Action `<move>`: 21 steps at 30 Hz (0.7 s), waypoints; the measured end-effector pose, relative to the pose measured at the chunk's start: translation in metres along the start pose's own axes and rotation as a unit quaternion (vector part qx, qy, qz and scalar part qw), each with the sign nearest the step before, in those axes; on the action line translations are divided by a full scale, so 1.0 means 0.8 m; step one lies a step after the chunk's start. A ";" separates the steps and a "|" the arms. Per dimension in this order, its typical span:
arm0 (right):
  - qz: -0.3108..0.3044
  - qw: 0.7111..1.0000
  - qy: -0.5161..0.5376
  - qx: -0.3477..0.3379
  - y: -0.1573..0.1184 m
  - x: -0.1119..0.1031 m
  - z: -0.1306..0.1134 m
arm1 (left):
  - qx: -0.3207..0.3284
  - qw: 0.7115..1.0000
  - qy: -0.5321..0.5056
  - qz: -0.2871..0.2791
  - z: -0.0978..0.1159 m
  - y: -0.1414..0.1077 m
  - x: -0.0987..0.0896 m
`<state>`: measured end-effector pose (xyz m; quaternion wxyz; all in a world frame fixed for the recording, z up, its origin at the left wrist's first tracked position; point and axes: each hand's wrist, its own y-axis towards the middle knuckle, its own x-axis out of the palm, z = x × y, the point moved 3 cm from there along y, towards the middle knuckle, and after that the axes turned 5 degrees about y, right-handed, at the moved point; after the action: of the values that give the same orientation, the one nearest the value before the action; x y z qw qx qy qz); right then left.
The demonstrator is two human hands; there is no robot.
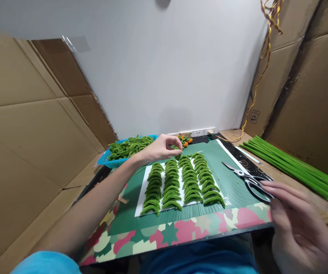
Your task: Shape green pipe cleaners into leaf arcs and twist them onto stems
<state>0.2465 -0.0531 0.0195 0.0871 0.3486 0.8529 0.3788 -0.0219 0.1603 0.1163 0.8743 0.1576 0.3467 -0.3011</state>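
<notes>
Four columns of curved green fuzzy pieces (171, 184) lie on a white sheet (141, 201) over a green mat (124, 219). My left hand (166, 147) is above the far end of the columns, thumb and fingers pinched on a small green piece. At the right, my right hand (303, 224) has its fingers curved at the handle of the black-and-grey scissors (247, 179); their blades are parted and lie on the mat. Whether its fingers grip the handle or only touch it, I cannot tell.
A blue basket (112, 163) of green pieces stands back left. Orange-and-green pieces (187, 140) lie behind my left hand. Long green stems (292, 165) and a white pen-like tool (247, 155) lie at the right. Cardboard walls (24, 133) flank the table, and a yellow wire (256, 87) hangs back right.
</notes>
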 end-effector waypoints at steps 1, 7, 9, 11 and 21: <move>-0.028 0.998 0.050 0.010 -0.005 0.010 -0.009 | 0.015 1.000 -0.019 -0.014 0.013 -0.011 0.015; -0.281 0.926 0.168 0.188 -0.051 0.067 -0.009 | 0.123 0.989 -0.044 -0.069 0.065 -0.071 0.087; -0.296 0.921 0.163 0.194 -0.057 0.074 -0.008 | 0.171 0.982 -0.045 -0.064 0.067 -0.083 0.097; -0.300 0.926 0.152 0.171 -0.058 0.077 -0.010 | 0.201 0.976 -0.057 -0.058 0.063 -0.091 0.103; -0.262 0.945 0.170 0.094 -0.057 0.079 -0.009 | 0.163 0.976 -0.147 0.005 0.030 -0.109 0.127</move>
<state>0.1724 -0.0370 -0.0004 0.0037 0.0501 0.9479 0.3146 -0.0067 0.0392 0.0561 0.8794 0.2541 0.1602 -0.3695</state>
